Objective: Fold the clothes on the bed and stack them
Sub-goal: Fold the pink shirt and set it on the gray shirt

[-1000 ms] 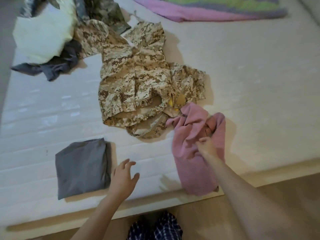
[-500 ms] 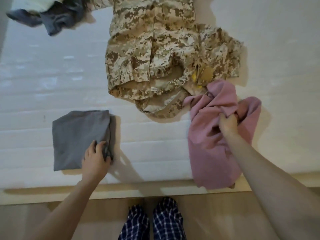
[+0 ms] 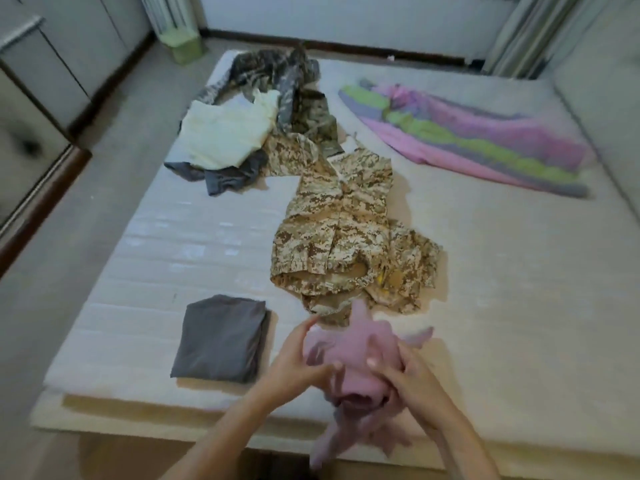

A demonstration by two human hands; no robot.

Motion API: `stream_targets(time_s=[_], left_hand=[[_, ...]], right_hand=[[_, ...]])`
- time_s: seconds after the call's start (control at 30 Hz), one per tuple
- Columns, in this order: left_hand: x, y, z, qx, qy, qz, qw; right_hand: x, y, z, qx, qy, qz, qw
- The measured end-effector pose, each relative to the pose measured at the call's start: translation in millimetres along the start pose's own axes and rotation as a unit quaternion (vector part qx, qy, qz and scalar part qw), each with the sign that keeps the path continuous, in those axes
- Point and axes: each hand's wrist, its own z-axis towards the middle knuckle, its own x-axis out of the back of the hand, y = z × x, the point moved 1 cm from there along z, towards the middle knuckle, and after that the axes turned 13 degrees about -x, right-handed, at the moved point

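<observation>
The pink garment (image 3: 349, 355) is held bunched at the bed's (image 3: 519, 271) six o'clock edge, clutched by left hand (image 3: 298, 358) and right hand (image 3: 405, 372), likely to be shaken out. At its nine o'clock the folded grey garment (image 3: 220, 337) is set as the stack's base.

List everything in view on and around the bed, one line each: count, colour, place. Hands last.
folded grey cloth garment: one, dark grey, flat on the near left of the mattress
tan camouflage fabric jacket: one, tan and brown, mid-mattress
crumpled pink cloth garment: one, dusty pink, held above the near edge
cream cloth garment: one, pale cream, on the far-left pile
crumpled grey garment: one, dark grey, under the cream one
grey-green camouflage clothing: count unclear, far-left pile
striped fabric blanket: one, pink, green and purple, far right
white quilted mattress: one, white, beneath everything
pale green container: one, on the floor beyond the bed
left hand: grips the pink garment
right hand: grips the pink garment
</observation>
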Motion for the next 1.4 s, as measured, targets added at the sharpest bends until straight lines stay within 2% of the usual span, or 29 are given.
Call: stream_targets(time_s=[0.03,0.13,0.2,0.3,0.37,0.4,0.43,0.47,0.5,0.53,0.57,0.6,0.63,0.67,0.7,0.73,0.77,0.8,0.87,0.97,1.03,1.13,1.2,1.3,1.37,1.4], left_hand=[[7.3,15.1,-5.8,-0.02,-0.018,0.007,1.0],[39.9,47.9,-17.3,-0.092,-0.051,0.117,0.987],[67.4,71.5,-24.9,-0.098,-0.071,0.09,0.989],[101.9,96.9,-30.1,-0.061,0.002,-0.061,0.996],[116.1,105.7,-33.5,-0.02,0.026,-0.06,0.998],[118.9,100.6,-39.6,-0.049,0.017,-0.067,0.996],[111.0,95.3,-46.5,-0.14,0.001,-0.035,0.99],[106.2,90.0,-50.5,-0.174,0.021,-0.029,0.984],[110.3,82.4,-45.6,-0.189,0.057,-0.071,0.978],[111.1,99.9,-48.3,-0.144,0.125,-0.095,0.977],[110.0,107.3,-51.5,-0.141,0.09,-0.024,0.986],[114.5,111.8,-55.2,-0.147,-0.006,0.06,0.987],[115.8,127.4,-46.0,-0.152,0.03,0.021,0.988],[123.3,152.0,-40.8,-0.137,0.057,0.037,0.988],[134.1,173.4,-44.4,-0.137,0.079,-0.015,0.987],[144.1,188.4,-43.7,-0.159,0.084,-0.066,0.981],[144.8,206.4,-35.9,-0.193,0.068,-0.041,0.978],[144.8,226.9,-38.9,-0.22,0.022,0.028,0.975],[129.1,261.8,-41.0,-0.272,-0.066,0.179,0.943],[99.9,303.0,-49.8,-0.328,-0.151,0.24,0.901],[90.9,323.0,-55.8,-0.376,-0.162,0.274,0.87],[106.3,338.5,-56.8,-0.409,-0.123,0.37,0.825],[123.0,337.5,-54.3,-0.369,-0.123,0.463,0.797],[144.1,321.5,-52.5,-0.247,-0.173,0.554,0.776],[156.0,314.7,-50.2,-0.208,-0.172,0.546,0.793],[162.9,314.0,-49.0,-0.206,-0.16,0.53,0.807]], right_hand=[[-4.6,-14.5,-14.2,0.012,-0.02,-0.057,0.998],[-15.4,-60.9,-48.6,0.054,-0.064,-0.204,0.975],[-24.1,-91.1,-67.9,0.087,-0.084,-0.264,0.957],[-35.7,-128.5,-92.5,0.118,-0.129,-0.237,0.956],[-41.1,-145.1,-104.3,0.143,-0.138,-0.236,0.951],[-43.2,-150.6,-109.2,0.156,-0.144,-0.242,0.947],[-44.9,-154.8,-113.2,0.165,-0.146,-0.245,0.944],[-46.2,-158.2,-116.6,0.174,-0.143,-0.241,0.944],[-46.7,-160.6,-119.8,0.183,-0.134,-0.232,0.946],[-45.4,-161.7,-122.1,0.191,-0.12,-0.216,0.95],[-41.4,-161.6,-123.3,0.192,-0.099,-0.199,0.956],[-34.9,-160.4,-124.2,0.191,-0.075,-0.186,0.961],[-27.5,-158.4,-126.1,0.186,-0.054,-0.188,0.963],[-18.0,-155.7,-126.8,0.176,-0.035,-0.214,0.96],[-8.2,-153.0,-127.2,0.155,-0.017,-0.274,0.949],[0.7,-151.4,-127.4,0.124,0.001,-0.364,0.923],[7.1,-151.9,-128.2,0.094,0.022,-0.447,0.889],[11.0,-155.1,-129.4,0.082,0.046,-0.501,0.861],[7.6,-172.0,-134.8,0.14,0.09,-0.477,0.863],[-23.4,-211.9,-153.5,0.281,0.059,-0.413,0.864],[-40.0,-230.1,-157.3,0.309,0.03,-0.428,0.849],[-44.6,-244.7,-155.5,0.316,0.049,-0.491,0.81],[-42.0,-249.6,-157.4,0.324,0.052,-0.511,0.795],[-44.3,-253.9,-161.2,0.346,0.083,-0.55,0.755],[-49.5,-253.0,-163.1,0.377,0.078,-0.563,0.731],[-50.9,-251.6,-163.8,0.385,0.062,-0.554,0.736]])
